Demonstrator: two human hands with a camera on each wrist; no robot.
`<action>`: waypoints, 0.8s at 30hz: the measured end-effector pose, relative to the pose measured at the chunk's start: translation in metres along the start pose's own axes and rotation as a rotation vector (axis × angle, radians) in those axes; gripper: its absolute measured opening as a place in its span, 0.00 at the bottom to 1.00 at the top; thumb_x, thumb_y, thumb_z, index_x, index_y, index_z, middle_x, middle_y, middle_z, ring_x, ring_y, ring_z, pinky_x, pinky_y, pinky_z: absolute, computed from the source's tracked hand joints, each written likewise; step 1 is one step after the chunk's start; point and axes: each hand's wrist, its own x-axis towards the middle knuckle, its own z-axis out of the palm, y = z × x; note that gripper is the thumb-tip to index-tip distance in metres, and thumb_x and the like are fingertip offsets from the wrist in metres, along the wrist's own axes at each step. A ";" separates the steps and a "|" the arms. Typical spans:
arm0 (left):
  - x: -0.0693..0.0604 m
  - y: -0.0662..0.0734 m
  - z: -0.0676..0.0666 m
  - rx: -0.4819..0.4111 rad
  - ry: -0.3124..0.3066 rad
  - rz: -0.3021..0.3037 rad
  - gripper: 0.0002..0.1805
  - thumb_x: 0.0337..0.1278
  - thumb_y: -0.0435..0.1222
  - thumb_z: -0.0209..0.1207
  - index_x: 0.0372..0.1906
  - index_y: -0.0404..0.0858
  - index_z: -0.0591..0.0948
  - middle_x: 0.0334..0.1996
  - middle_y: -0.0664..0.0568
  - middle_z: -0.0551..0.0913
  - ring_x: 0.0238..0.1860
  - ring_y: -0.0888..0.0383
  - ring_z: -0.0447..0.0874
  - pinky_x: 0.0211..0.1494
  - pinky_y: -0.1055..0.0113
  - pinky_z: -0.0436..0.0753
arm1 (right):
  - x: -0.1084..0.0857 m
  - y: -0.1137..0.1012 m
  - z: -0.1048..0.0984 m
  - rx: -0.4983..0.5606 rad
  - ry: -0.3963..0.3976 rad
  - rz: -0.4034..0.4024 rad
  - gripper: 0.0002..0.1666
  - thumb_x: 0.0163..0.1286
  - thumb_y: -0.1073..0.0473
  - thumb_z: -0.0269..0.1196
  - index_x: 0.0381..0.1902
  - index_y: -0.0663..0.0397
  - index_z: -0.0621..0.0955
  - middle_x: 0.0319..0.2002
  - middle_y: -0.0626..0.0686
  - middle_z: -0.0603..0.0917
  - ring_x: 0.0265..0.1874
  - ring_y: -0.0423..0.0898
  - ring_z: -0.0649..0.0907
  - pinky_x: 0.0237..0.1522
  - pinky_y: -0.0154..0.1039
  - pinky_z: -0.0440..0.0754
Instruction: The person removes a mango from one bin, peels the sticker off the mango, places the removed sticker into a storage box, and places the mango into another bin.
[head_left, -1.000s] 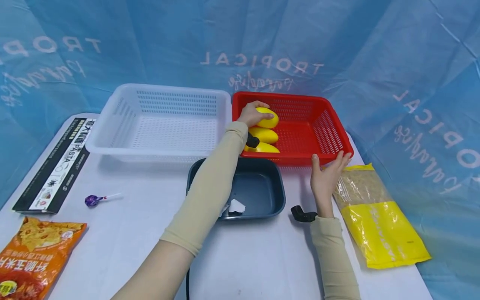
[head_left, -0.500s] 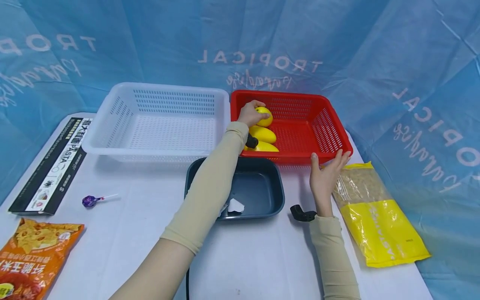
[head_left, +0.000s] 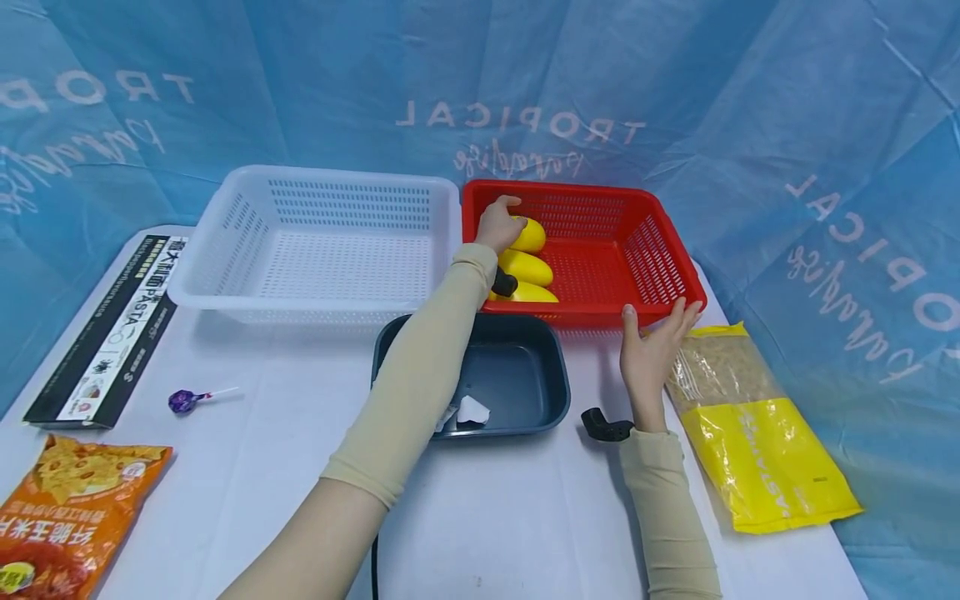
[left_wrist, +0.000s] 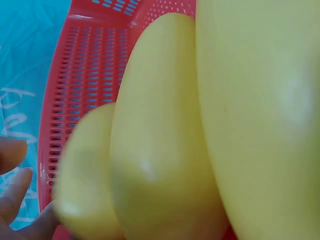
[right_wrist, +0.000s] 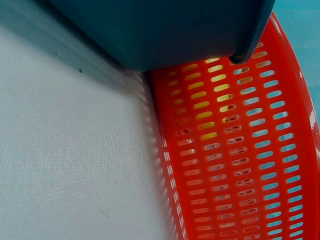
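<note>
Three smooth yellow mangoes lie in a row at the left end of the red basket (head_left: 592,317). My left hand (head_left: 497,227) is at the far mango (head_left: 532,237), its fingers loosened. In the left wrist view, fingers (left_wrist: 11,195) show at the left edge, one close to the far mango (left_wrist: 87,175); whether it touches cannot be told. The middle mango (head_left: 527,268) and near mango (head_left: 534,293) lie nearer the front, the near one partly covered by the wrist camera. My right hand (head_left: 651,350) has its fingers spread against the basket's front right corner.
A white basket (head_left: 315,306) stands left of the red one. In front sits a dark blue tray (head_left: 517,375) with white scraps, partly under my left arm. Around lie a pasta box (head_left: 105,333), a lollipop (head_left: 182,402), an orange chip bag (head_left: 82,517) and a yellow pasta bag (head_left: 765,458).
My left hand has set the far mango down against the basket's left end and loosened its fingers, drawing slightly back from it. The right hand stays at the basket corner.
</note>
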 end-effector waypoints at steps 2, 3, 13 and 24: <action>0.001 0.000 -0.002 -0.002 0.012 -0.001 0.24 0.70 0.37 0.51 0.69 0.43 0.67 0.67 0.49 0.71 0.50 0.54 0.75 0.59 0.67 0.79 | 0.001 0.000 0.001 0.001 -0.004 -0.001 0.54 0.68 0.38 0.56 0.78 0.49 0.41 0.79 0.47 0.31 0.78 0.48 0.34 0.76 0.56 0.47; 0.001 0.000 -0.003 0.002 0.016 0.001 0.24 0.70 0.37 0.51 0.68 0.43 0.68 0.67 0.49 0.71 0.48 0.55 0.74 0.58 0.67 0.79 | 0.001 0.000 0.002 0.001 -0.008 0.000 0.54 0.68 0.38 0.56 0.78 0.48 0.41 0.79 0.46 0.31 0.78 0.48 0.34 0.76 0.56 0.48; -0.007 0.020 -0.025 0.032 -0.084 0.003 0.23 0.72 0.39 0.49 0.69 0.45 0.67 0.69 0.51 0.68 0.59 0.54 0.73 0.67 0.65 0.73 | 0.007 -0.003 0.003 -0.001 -0.019 0.007 0.53 0.68 0.39 0.55 0.78 0.49 0.40 0.79 0.47 0.31 0.78 0.49 0.34 0.76 0.54 0.50; -0.051 0.045 -0.043 0.234 -0.255 0.114 0.30 0.69 0.47 0.52 0.72 0.45 0.62 0.71 0.50 0.65 0.68 0.55 0.66 0.71 0.62 0.68 | 0.013 0.003 -0.005 -0.020 -0.031 0.035 0.53 0.69 0.40 0.55 0.78 0.47 0.39 0.78 0.45 0.29 0.78 0.48 0.34 0.75 0.55 0.53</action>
